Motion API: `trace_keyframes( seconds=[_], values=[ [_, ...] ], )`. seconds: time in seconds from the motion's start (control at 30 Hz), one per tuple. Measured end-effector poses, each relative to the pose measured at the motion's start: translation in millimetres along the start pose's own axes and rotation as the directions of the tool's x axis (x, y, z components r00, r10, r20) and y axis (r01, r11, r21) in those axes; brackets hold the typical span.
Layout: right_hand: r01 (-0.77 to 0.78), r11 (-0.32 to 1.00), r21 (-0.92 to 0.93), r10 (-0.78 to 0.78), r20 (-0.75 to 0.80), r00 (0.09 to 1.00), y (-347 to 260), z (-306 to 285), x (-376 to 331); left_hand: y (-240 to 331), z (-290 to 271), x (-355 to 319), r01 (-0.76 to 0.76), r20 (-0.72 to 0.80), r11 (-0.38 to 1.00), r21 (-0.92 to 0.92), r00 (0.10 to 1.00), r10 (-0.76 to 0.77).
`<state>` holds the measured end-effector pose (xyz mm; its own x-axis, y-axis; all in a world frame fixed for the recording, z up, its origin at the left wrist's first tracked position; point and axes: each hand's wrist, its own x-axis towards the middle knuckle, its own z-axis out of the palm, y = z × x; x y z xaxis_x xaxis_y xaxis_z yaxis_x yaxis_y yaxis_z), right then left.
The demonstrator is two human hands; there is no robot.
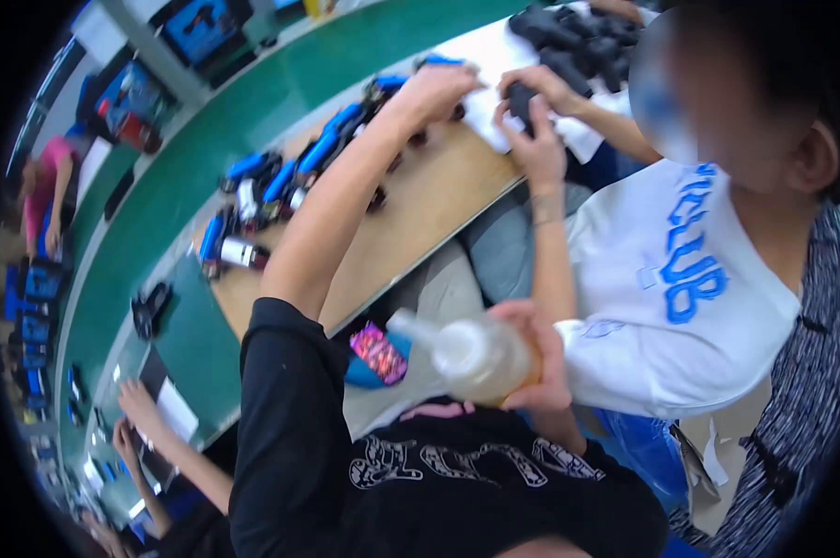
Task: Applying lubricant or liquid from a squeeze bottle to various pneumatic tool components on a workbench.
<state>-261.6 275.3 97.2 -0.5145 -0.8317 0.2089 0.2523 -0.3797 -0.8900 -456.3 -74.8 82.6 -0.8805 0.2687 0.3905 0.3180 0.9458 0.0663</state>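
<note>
Whitish bottle clasped in right grip, nearer than the wooden surface; over its far end, left grip — cannot tell if spread; forearm partly hiding blue devices on it — co-worker's hand alongside.

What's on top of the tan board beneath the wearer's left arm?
Rows of small blue, black and white items lie on the tan board. The left arm covers some; what's directly behind it can't be seen.

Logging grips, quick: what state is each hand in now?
Left hand: too blurred to tell.
Right hand: closed, holding a pump bottle.
</note>
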Motion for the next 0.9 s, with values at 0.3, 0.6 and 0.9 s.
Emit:
trace_keyframes(
  seconds=[0.3,0.6,0.9],
  values=[
    [-0.197,0.980,0.013,0.197,-0.041,0.979,45,7,36,168,-96,-276,0.483,-0.736,0.721,-0.497,0.205,-0.645],
    [-0.175,0.983,-0.046,0.178,0.072,0.981,70,71,73,195,-94,-439,0.663,-0.467,0.266,-0.700,-0.143,-0.872],
    [-0.036,0.864,-0.502,0.088,0.081,0.993,129,77,122,194,-82,-436,0.806,-0.561,0.263,-0.531,-0.102,-0.821]
  ],
)
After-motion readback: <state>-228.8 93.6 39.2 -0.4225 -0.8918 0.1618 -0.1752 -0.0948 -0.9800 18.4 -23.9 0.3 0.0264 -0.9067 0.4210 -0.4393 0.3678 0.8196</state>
